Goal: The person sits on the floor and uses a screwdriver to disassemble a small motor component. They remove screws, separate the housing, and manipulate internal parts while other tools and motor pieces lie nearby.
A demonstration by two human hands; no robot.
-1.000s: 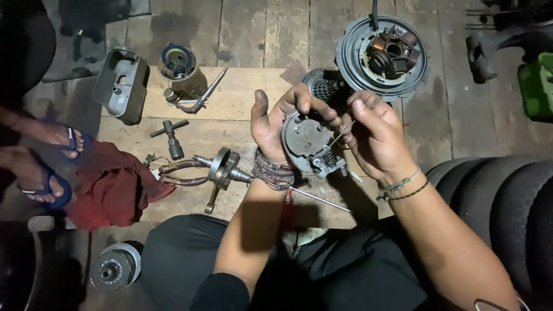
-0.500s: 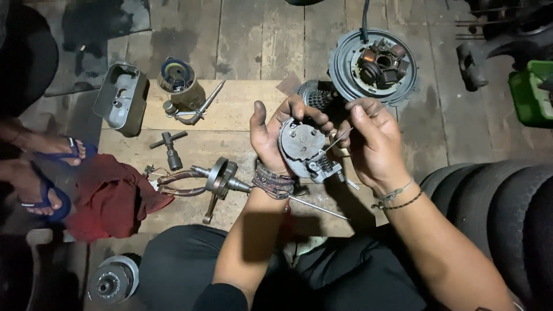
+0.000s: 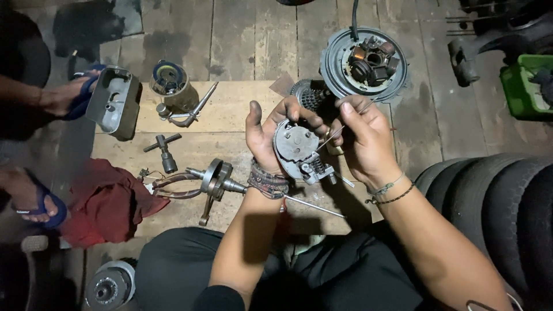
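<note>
A round grey metal engine part [image 3: 298, 151] is cradled in the left hand [image 3: 266, 133], whose fingers are curled around its rim, above a wooden board [image 3: 230, 109] on the plank floor. A thin metal rod [image 3: 340, 130] is pinched between the fingers of the right hand [image 3: 363, 141] and its tip is laid against the part's face. A crankshaft [image 3: 214, 179] is seen lying on the board just left of the left wrist. A stator plate [image 3: 364, 63] is set beyond the hands, and a red rag [image 3: 106, 201] lies at the left.
</note>
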